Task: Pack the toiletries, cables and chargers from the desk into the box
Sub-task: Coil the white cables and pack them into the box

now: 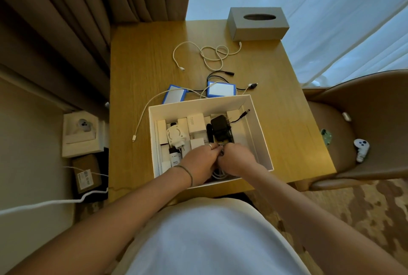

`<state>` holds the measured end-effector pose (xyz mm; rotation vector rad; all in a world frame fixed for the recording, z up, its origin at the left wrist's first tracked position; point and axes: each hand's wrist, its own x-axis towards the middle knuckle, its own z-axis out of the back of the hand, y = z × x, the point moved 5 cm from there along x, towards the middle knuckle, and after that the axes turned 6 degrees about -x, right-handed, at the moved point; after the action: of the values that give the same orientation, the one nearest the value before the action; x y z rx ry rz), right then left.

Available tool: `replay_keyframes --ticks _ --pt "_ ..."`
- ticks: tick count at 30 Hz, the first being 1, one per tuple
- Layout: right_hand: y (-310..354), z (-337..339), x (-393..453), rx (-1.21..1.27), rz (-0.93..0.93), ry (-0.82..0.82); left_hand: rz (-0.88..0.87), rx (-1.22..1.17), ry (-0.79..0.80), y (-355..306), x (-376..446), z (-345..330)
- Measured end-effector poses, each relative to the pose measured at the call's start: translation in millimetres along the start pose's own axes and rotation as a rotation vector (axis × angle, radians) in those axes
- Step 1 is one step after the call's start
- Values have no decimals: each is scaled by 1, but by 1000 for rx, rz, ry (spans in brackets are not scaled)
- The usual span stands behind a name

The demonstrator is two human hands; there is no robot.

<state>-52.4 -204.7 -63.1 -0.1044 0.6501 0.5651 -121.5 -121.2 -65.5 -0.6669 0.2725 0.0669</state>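
A white box [260,133] sits on the wooden desk [143,65] near its front edge. Inside it lie a black power adapter [219,129], a white 120W charger [195,124], a white plug [175,135] and several small white boxes and bottles. My left hand [198,163] and my right hand [236,161] meet inside the box's near half, both closed on a small dark item and a coiled white cable [218,174]. On the desk behind the box lie a looped white cable [212,55], a black cable [220,75], another white cable [143,118] and two blue-edged packs [220,89].
A grey tissue box [257,23] stands at the desk's far right. A brown chair [364,124] with a white controller [361,149] is to the right. Curtains hang behind and to the left. A wall socket [80,133] and a floor cable [44,204] are on the left.
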Motion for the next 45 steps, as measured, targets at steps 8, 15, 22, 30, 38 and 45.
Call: replay_keyframes --ticks 8,15,22,30,38,45 --pt "-18 36 -11 -16 90 -147 15 73 -43 2 8 4" --pt "-40 99 -4 291 220 -347 24 -31 -299 -6 13 59" --pt "-50 159 37 520 190 -447 162 -203 -532 -1 46 127" --pt "-35 181 99 600 237 -354 419 -54 -356 48 119 151" --pt "-39 167 127 694 241 -248 509 273 -2 73 182 125" --pt "-43 161 133 820 261 -173 529 537 133 78 204 115"
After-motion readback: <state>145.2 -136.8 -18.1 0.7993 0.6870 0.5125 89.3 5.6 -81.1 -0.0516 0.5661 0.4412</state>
